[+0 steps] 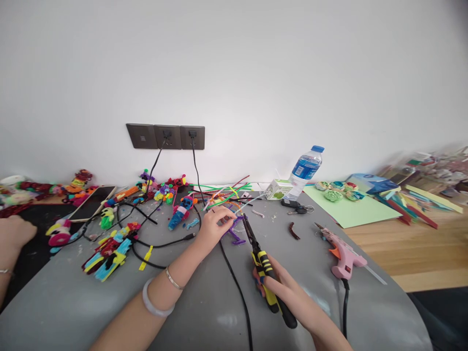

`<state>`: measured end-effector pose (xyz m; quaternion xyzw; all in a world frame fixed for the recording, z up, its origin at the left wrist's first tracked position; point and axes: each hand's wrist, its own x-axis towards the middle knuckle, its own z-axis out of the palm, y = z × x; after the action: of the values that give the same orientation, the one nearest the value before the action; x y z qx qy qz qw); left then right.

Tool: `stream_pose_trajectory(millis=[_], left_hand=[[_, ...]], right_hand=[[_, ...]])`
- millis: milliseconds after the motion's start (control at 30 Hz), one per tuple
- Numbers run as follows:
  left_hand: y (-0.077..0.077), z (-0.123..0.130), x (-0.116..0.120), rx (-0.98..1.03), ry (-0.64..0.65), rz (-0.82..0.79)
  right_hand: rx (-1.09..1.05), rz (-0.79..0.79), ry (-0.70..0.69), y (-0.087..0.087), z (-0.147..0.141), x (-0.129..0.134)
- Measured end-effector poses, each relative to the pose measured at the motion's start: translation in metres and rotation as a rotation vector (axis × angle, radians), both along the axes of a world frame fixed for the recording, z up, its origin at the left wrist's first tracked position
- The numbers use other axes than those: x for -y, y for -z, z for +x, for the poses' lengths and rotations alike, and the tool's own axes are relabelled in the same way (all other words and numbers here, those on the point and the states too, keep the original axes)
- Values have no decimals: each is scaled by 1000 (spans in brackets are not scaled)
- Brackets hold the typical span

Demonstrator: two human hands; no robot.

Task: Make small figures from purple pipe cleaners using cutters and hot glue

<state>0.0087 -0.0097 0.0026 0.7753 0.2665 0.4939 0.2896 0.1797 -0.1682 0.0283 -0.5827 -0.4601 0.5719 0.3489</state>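
My left hand (216,225) is closed in a pinch on one end of a pale pipe cleaner (250,202), which slants up to the right. My right hand (280,285) is wrapped round the yellow-and-black handles of long-nose pliers (260,258). The pliers' dark jaws point away from me, close to my left fingertips and the pipe cleaner's near end. Whether the jaws touch it, I cannot tell. Just below my left fingertips lies a purple pipe-cleaner piece (236,237), partly hidden by the hand. Behind it several loose coloured pipe cleaners (223,197) are spread out.
A pink glue gun (343,256) lies at right, its cord running forward. Beyond stand a water bottle (306,168) and a small box (278,189), with keys (300,208) nearby. Black cables (234,278) cross the grey table. Pipe-cleaner figures (109,248) and another person's hand (16,234) are at left.
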Motion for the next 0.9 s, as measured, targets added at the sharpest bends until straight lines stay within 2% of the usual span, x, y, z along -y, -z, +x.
stream_pose_trajectory(millis=[333,900], left_hand=[[-6,1,3,-5,-23,-58],[-3,0,1,-29,18,-106]], right_hand=[[22,10,27,1,-1,0],[23,36,34,6,-2,0]])
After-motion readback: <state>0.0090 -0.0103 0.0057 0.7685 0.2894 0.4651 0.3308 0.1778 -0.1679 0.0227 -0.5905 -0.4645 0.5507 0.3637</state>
